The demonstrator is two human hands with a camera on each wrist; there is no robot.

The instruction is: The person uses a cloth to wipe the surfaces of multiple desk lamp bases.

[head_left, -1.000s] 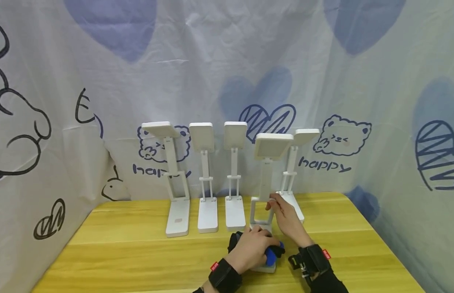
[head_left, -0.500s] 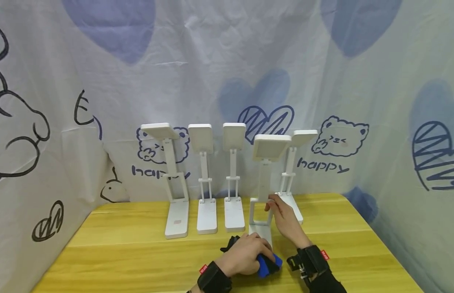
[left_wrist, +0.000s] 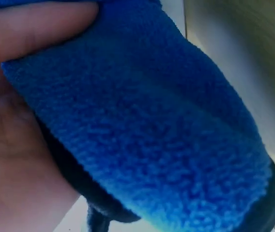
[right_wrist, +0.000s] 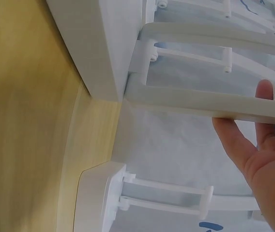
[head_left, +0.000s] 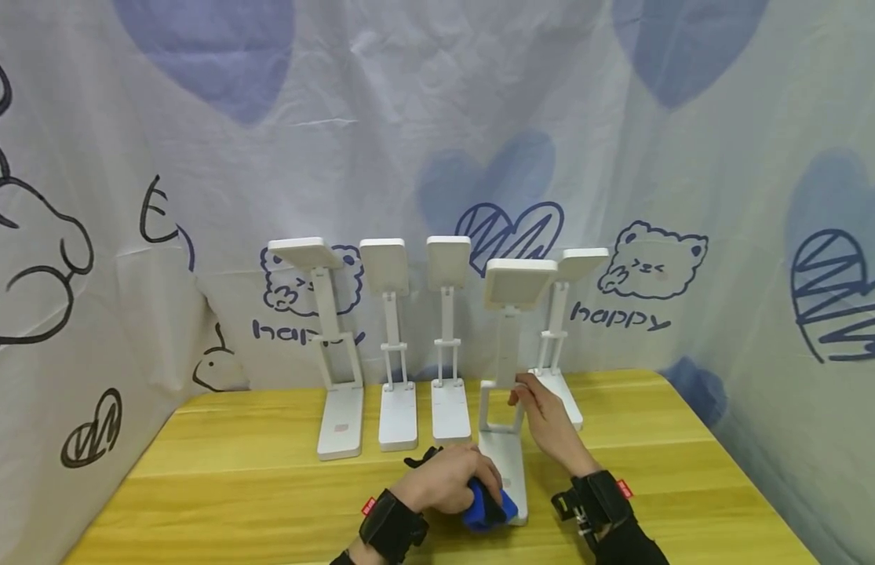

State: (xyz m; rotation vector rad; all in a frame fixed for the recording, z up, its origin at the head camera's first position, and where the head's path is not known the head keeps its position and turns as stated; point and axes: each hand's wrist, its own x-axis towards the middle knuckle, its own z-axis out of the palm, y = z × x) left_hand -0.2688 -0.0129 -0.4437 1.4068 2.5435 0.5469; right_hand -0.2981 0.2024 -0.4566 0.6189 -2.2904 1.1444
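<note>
A white folding desk lamp [head_left: 504, 459] stands in front of the others, its head tilted forward. My left hand [head_left: 451, 477] grips a fuzzy blue cloth [head_left: 485, 510] with black parts, which lies against the front left of the lamp's base. In the left wrist view the cloth [left_wrist: 152, 130] fills most of the picture, with a thumb or finger curled over its edge. My right hand [head_left: 546, 416] pinches the right side of the lamp's hinged frame. Seen from the right wrist, its fingers [right_wrist: 232, 137] lie on either side of that frame bar [right_wrist: 176, 100].
Two lamps [head_left: 398, 416] [head_left: 450, 412] and another at the left [head_left: 341, 424] stand in a row on the yellow wood-grain table [head_left: 232, 471]. One more lamp [head_left: 560, 396] is behind my right hand. A patterned curtain [head_left: 380, 157] hangs behind.
My left hand has slid the blue cloth leftward and toward me, off the top of the base to its front left, uncovering the base. My right hand keeps its hold on the frame.
</note>
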